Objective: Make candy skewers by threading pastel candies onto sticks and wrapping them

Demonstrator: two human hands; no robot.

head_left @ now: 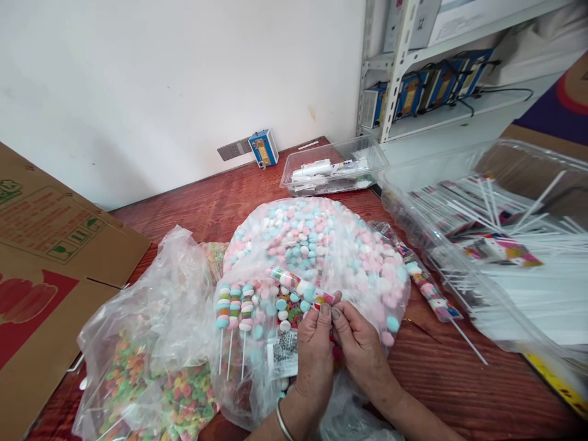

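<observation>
The left hand (316,346) and right hand (361,337) are pinching one end of a glossy printed wrapper (301,286) between thumbs and fingertips, just below the frame's centre. Behind it, a rounded, crinkled clear bag of pastel marshmallows (362,242) is filling the middle, with three striped candy skewers (234,309) lying on its left part. A filmy bag of ring-shaped gummies (169,386) is slumping lower left beside a cardboard carton (59,257); a rigid clear tray of white sticks (416,229) is crowding the right on reddish wood.
</observation>
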